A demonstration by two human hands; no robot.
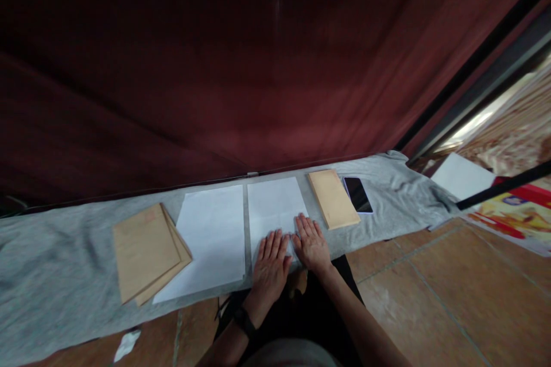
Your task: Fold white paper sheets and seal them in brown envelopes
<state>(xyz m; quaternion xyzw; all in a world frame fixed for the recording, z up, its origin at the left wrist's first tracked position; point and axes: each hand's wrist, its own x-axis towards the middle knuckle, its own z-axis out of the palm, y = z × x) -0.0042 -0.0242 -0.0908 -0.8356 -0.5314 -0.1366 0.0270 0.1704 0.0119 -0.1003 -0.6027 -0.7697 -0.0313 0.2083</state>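
Note:
A white sheet of paper lies on the grey cloth in front of me. My left hand rests flat on its near left part, fingers stretched out. Over its near right corner lies my right hand, also flat with fingers extended. The thumbs point toward each other, and the palms cover the sheet's near edge. Left of this sheet is a larger area of white paper, perhaps a stack. Brown envelopes overlap its left side. To the right of my hands sits a stack of narrower brown envelopes.
A phone lies beside the narrow envelopes. Grey cloth covers the long narrow surface, with a dark red curtain-like sheet behind it. A colourful box stands at the right. White scrap lies on the tiled floor.

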